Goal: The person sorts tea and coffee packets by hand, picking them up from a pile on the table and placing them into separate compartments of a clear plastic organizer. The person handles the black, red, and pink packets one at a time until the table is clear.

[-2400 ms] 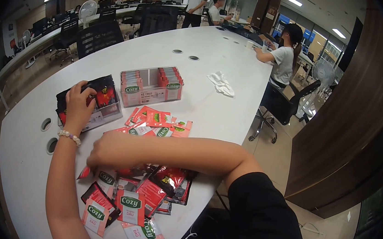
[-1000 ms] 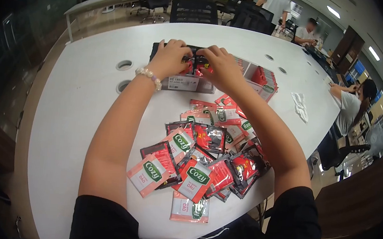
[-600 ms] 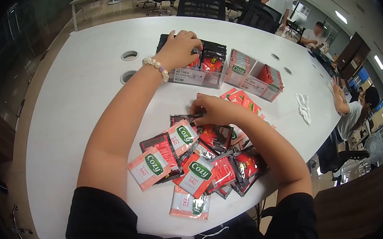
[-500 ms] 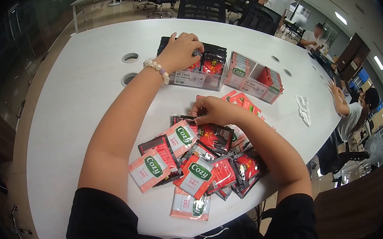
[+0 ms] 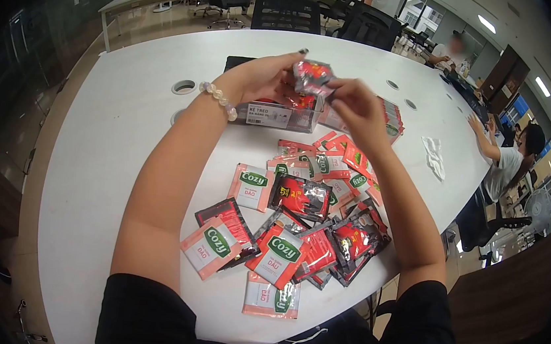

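While both hands meet over the nearer end of the packets' storage, one red-and-black packet [image 5: 314,76] is held up between them, above the front of a clear box [image 5: 303,121] and apart from the surface [image 5: 101,188]. The right hand [image 5: 363,111] looks to have its fingers pinched on the packet's right edge, though motion blurs them. The left hand [image 5: 261,81], with a beaded bracelet [image 5: 219,100] at the wrist, has its fingers curled at the packet's left side; whether they grip it or only steady it, I cannot tell.

Beneath the hands, the clear box contains red and black packets, partly covered by the left hand. Just beside it stands a second box [image 5: 332,118] of pink and red packets, part of it behind the right hand. Nearer the person lies an overlapping pile of pink Cozy packets [image 5: 252,186] and loose red-and-black packets [image 5: 355,238].

The step in hand seems to be handling this single packet over the box with matching contents. From here, a move into that box would call for standing the packet upright, lining it up with its neighbours, and keeping its soft edges from folding against the rim.
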`<state>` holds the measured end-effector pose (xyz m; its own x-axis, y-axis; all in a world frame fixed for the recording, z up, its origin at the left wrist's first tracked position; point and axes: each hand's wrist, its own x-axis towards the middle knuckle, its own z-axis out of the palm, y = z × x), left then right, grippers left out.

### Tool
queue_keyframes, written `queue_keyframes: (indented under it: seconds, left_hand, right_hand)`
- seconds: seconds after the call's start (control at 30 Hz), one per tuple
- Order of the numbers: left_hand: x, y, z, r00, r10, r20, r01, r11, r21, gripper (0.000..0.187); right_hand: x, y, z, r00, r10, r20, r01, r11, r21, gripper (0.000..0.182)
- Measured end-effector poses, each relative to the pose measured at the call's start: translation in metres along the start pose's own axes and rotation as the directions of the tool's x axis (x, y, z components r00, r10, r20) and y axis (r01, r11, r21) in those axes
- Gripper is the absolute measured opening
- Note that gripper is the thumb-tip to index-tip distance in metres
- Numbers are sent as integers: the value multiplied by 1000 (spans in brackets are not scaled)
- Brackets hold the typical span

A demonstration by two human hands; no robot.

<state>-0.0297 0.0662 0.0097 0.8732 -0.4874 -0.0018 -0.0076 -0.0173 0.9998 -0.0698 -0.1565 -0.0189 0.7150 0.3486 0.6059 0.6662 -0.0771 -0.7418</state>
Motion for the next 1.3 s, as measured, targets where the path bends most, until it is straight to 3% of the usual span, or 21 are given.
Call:
queue_keyframes:
  seconds: [0.03,0.07,0.1,0.2,0.33,0.37,0.4,0.47,0.57,0.67,0.7,0.8,0.9,0.97,1.0,1.03,1.07,1.13,1.2,1.23,1.3]
  left_hand:
    - [7,-7,-1,997,71,21,-71,997,16,36]
    - [13,-13,-2,989,140,44,-142,989,31,34]
    - [19,-14,-5,986,164,1,-163,977,138,27]
    - [20,-16,0,911,396,-119,-371,910,186,27]
    - [27,-30,4,879,439,-187,-375,877,300,27]
    - [33,-38,2,886,435,-158,-318,821,474,29]
    - [34,-50,1,840,534,-99,-351,673,651,28]
    - [36,-67,6,851,522,-64,-288,565,773,26]
    - [39,-82,17,741,668,-75,-6,118,993,33]
    - [35,-76,22,666,736,-120,-118,263,958,42]
    - [32,-71,23,783,589,-200,-65,397,915,56]
    - [41,-79,17,792,575,-205,-85,437,896,54]
    - [39,-76,14,827,550,-115,-202,482,853,44]
    - [33,-65,20,843,529,-95,-223,506,833,39]
    - [32,-59,21,808,584,-79,-237,444,864,39]
    - [30,-52,19,768,638,-58,-248,379,892,39]
    - [28,-44,19,725,688,-33,-254,312,915,38]
    - [22,-26,15,843,531,-89,-308,611,729,36]
    - [22,-10,4,925,379,-26,-320,814,485,35]
    - [6,3,12,968,252,16,-237,886,399,33]
    - [-5,5,21,971,201,127,-237,847,476,32]
  right_hand:
    - [-1,8,0,991,-94,90,115,959,-259,14]
    - [-3,3,5,972,-172,160,220,905,-365,16]
    - [-3,0,7,972,-155,179,216,890,-401,16]
    - [-5,2,6,983,-132,130,178,864,-470,18]
    - [-6,21,-9,993,-99,69,121,854,-506,20]
    - [-8,21,-13,993,-79,82,110,862,-495,20]
    - [-10,19,-16,994,-58,98,98,870,-484,20]
    - [-14,15,-19,987,76,144,0,886,-464,23]
    - [-27,7,-17,895,370,251,-206,839,-504,33]
    - [-42,4,-9,751,491,441,-121,760,-639,34]
    - [-46,-1,-5,721,517,462,-97,735,-671,35]
    - [-54,-14,6,635,573,518,-17,681,-732,37]
    - [-60,-10,11,581,569,582,43,692,-720,38]
    - [-59,-1,8,556,571,605,-63,754,-654,35]
    - [-58,2,6,545,569,616,-116,779,-617,33]
    - [-53,-17,5,595,552,585,-204,807,-554,22]
    - [-49,-10,0,653,511,559,-182,822,-539,20]
    - [-45,-16,-10,828,420,372,-252,871,-423,17]
    - [-40,-12,-19,860,483,162,-469,875,-121,14]
    - [-39,-3,-23,901,424,87,-421,905,-57,13]
    - [-39,9,-25,917,398,27,-397,906,145,15]
